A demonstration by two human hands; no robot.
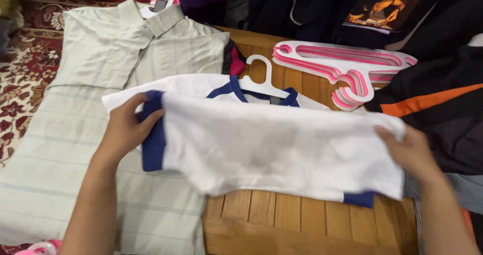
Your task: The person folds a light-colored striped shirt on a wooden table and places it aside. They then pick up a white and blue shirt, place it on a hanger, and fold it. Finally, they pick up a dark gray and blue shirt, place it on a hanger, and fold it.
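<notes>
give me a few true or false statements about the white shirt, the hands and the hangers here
1. Both hands grip the white shirt: true, left hand and right hand.
2. The shirt's trim is red: false, it is dark blue.
3. A white hanger sits in its collar: true.
4. The pink hangers hang on a rail: false, they lie stacked on the wooden table.
5. The pale green shirt lies to the right: false, left.

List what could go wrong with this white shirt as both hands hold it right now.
1. The white hanger sits inside the collar of the white shirt; folding over it may bunch the cloth.
2. The left hand and right hand grip only the edges, so the middle could sag and crease.
3. The shirt overlaps the grey shirt, which may get dragged.
</notes>
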